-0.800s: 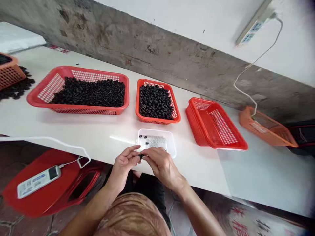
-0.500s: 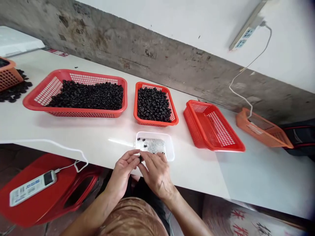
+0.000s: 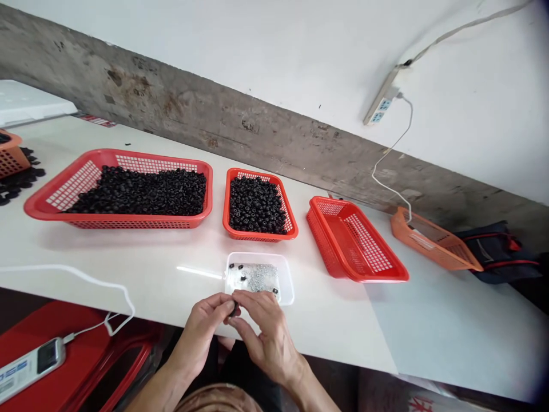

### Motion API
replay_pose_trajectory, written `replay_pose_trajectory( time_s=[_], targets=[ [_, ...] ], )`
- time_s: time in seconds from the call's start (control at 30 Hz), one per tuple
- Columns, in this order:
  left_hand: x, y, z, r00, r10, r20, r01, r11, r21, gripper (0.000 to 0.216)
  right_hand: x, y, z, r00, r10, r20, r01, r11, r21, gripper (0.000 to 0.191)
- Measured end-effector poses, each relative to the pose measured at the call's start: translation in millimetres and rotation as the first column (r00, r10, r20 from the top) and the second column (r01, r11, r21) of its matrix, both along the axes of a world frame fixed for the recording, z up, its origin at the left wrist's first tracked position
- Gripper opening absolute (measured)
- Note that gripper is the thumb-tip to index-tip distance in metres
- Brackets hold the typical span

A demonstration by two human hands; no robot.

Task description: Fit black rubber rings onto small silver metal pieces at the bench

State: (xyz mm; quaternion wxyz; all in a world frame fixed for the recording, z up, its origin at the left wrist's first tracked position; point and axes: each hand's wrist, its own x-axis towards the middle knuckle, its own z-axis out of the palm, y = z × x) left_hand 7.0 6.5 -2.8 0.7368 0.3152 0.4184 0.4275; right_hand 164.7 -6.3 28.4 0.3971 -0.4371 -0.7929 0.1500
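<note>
A small black part [image 3: 234,310] is pinched between the thumb and fingers of my left hand [image 3: 202,327], just in front of the table's near edge. My right hand [image 3: 269,332] meets it from the other side, its thumb and fingertips closed on the same part. The fingers cover most of it, so its exact shape does not show. Right behind my hands lies a clear plastic tray [image 3: 288,280] with tiny shiny metal pieces [image 3: 259,277] and a few black parts [image 3: 243,278] in it.
A wide red basket [image 3: 128,225] and a smaller red basket [image 3: 259,236] hold heaps of black parts. To the right stand stacked red baskets [image 3: 358,243] and an orange basket [image 3: 437,243]. A white cable [image 3: 77,276] and a power bank [image 3: 32,366] are at the left.
My view has tilted up and shifted right, so everything sits lower and further left. Both hands stay on the black part; my right thumb is now spread lower, under it.
</note>
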Motion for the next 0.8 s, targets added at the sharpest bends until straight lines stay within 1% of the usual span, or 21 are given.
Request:
replay_pose_trajectory(
  time_s=[0.03, 0.1, 0.27, 0.33, 0.4, 0.47, 0.53, 0.6, 0.63, 0.7, 0.77, 0.8],
  targets=[
    [-0.2, -0.2, -0.8, 1.0, 0.002, -0.016, -0.002, 1.0, 0.008, 0.025, 2.0, 1.2, 1.4, 0.998, 0.027, -0.057, -0.031, 0.998, -0.062, 0.029],
    [-1.0, -0.4, -2.5, 0.999, 0.004, -0.052, -0.002, 0.999, 0.036, 0.026, 4.6, 3.9, 3.1, 0.985, 0.039, -0.166, -0.065, 0.986, -0.153, 0.027],
    [-2.3, -1.5, -6.8, 0.993, -0.027, -0.114, 0.037, 0.995, 0.095, 0.027, 2.9, 5.5, -1.9, 0.917, -0.049, -0.396, -0.091, 0.94, -0.328, 0.025],
    [-2.2, -2.6, -8.9, 0.991, -0.025, -0.13, 0.04, 0.993, 0.113, 0.028, -0.2, 2.7, -8.3, 0.887, -0.092, -0.453, -0.087, 0.929, -0.36, 0.024],
    [-1.8, -3.5, -10.5, 0.989, -0.03, -0.142, 0.045, 0.993, 0.108, 0.028, -4.1, -1.1, -17.1, 0.85, -0.131, -0.51, -0.076, 0.928, -0.365, 0.022],
    [-1.2, -3.8, -11.1, 0.989, -0.036, -0.145, 0.049, 0.995, 0.091, 0.028, -7.8, -4.8, -26.9, 0.812, -0.158, -0.562, -0.058, 0.936, -0.347, 0.02],
    [-0.7, -3.4, -10.5, 0.989, -0.041, -0.143, 0.054, 0.995, 0.082, 0.029, -10.1, -7.4, -35.0, 0.791, -0.169, -0.588, -0.029, 0.95, -0.312, 0.02],
    [-0.7, -2.6, -9.2, 0.989, -0.04, -0.144, 0.053, 0.995, 0.087, 0.029, -10.0, -8.8, -38.9, 0.811, -0.169, -0.561, 0.005, 0.96, -0.281, 0.02],
    [-0.9, -2.3, -8.4, 0.989, -0.035, -0.144, 0.048, 0.994, 0.093, 0.03, -9.0, -9.1, -38.8, 0.835, -0.163, -0.525, 0.021, 0.964, -0.266, 0.02],
    [-1.1, -2.0, -6.7, 0.99, -0.011, -0.138, 0.025, 0.994, 0.102, 0.03, -6.0, -8.7, -34.9, 0.905, -0.134, -0.403, 0.051, 0.977, -0.209, 0.021],
    [-0.7, -2.2, -4.6, 0.993, 0.014, -0.119, -0.003, 0.996, 0.092, 0.03, -3.3, -7.3, -27.8, 0.971, -0.09, -0.22, 0.075, 0.994, -0.074, 0.027],
    [0.0, -2.4, -3.5, 0.994, 0.022, -0.108, -0.013, 0.996, 0.083, 0.031, -2.6, -6.1, -23.9, 0.99, -0.08, -0.115, 0.082, 0.997, 0.011, 0.032]
  ],
)
